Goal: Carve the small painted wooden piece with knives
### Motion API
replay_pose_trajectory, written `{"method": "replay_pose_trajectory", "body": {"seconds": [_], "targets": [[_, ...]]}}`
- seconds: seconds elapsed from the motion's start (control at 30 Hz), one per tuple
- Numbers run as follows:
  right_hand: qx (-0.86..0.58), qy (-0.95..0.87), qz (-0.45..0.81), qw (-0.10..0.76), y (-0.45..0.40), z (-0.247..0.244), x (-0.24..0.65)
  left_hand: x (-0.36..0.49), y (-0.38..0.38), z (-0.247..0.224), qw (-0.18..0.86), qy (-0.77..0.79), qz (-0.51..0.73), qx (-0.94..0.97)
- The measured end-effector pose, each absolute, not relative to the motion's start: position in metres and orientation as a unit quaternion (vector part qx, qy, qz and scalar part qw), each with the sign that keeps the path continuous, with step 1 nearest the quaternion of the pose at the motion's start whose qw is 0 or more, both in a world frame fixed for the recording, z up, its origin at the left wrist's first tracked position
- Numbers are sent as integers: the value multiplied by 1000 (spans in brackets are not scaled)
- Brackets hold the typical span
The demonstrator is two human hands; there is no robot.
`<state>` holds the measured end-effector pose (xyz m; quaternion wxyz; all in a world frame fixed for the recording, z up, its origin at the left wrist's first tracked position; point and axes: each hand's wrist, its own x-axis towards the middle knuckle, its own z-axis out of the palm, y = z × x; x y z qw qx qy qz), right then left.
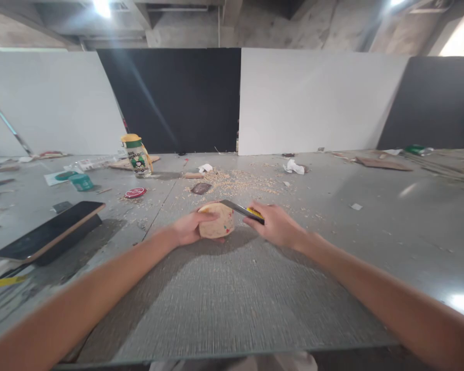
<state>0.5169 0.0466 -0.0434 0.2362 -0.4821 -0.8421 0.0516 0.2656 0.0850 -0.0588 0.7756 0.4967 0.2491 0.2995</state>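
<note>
Near the middle of the view, my left hand [191, 226] is wrapped round a pale, rounded block [221, 226] with small coloured marks, its thumb across the front. My right hand [275, 224] grips a yellow-and-black knife [237, 207], whose dark blade points left and reaches the block's upper right edge. Whether the blade touches the block or lies just behind it I cannot tell. Beyond both hands, pale shavings [239, 181] are scattered over the grey table [224, 309].
A phone [50, 232] rests on a dark stand at the left. Farther back are a yellow-lidded bottle [137, 154], a teal container [81, 181], a red disc [135, 192] and crumpled tissue [294, 167]. Thin boards [382, 164] lie at the back right.
</note>
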Motion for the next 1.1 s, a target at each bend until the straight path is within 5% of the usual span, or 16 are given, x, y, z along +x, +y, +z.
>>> {"method": "replay_pose_trajectory", "body": {"seconds": [0.8, 1.1], "targets": [[-470, -869, -117, 97, 59, -44, 529, 261, 95, -69, 785, 173, 261, 534], [-560, -803, -98, 179, 80, -38, 556, 252, 97, -70, 787, 187, 255, 530]]}}
